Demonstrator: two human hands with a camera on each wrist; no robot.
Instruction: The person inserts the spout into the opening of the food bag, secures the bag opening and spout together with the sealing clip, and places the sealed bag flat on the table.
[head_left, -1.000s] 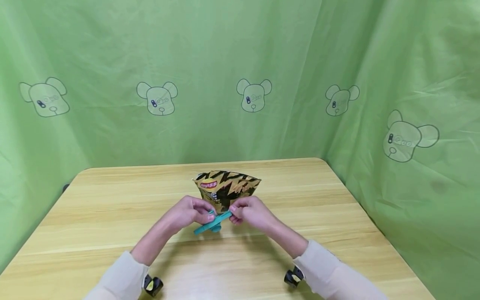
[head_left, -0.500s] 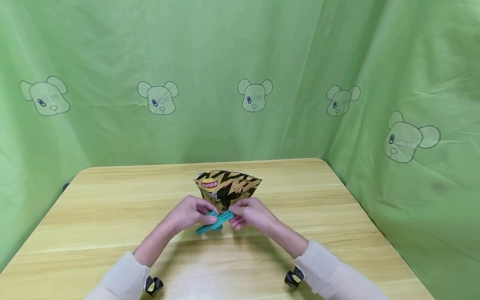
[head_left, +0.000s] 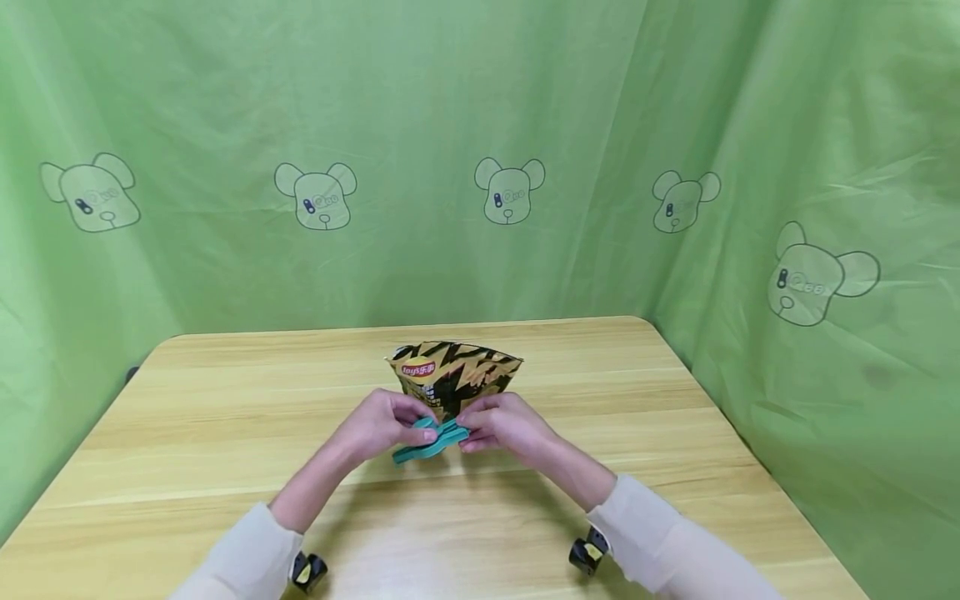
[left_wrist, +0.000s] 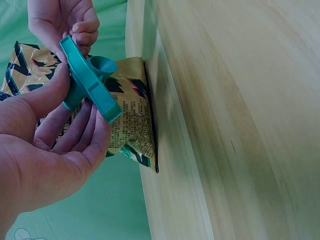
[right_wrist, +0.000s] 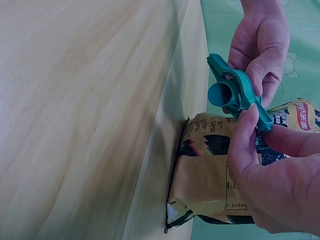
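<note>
A teal plastic bag clip [head_left: 420, 450] with a round spout [right_wrist: 221, 94] is held between both hands, in front of a gold-and-black chip bag [head_left: 453, 375]. My left hand [head_left: 378, 429] grips the clip's middle, thumb on the near side and fingers behind it. My right hand [head_left: 502, 425] pinches its right end between thumb and index finger. In the left wrist view the clip's long bar [left_wrist: 90, 80] slants across the bag's printed side [left_wrist: 130, 110]. The bag stands on the table with its wide sealed edge up; its lower part is hidden behind the hands in the head view.
The light wooden table [head_left: 247, 400] reaches back to a green curtain [head_left: 420, 275] with bear-head outlines. A second curtain stretch runs along the right edge. Small black wrist devices [head_left: 307, 572] hang from both cream sleeves [head_left: 247, 546].
The clip has turned slightly in the hands, and its spout no longer shows beneath the bar in the head view. My right fingers have shifted a little on its end. The bag stays put.
</note>
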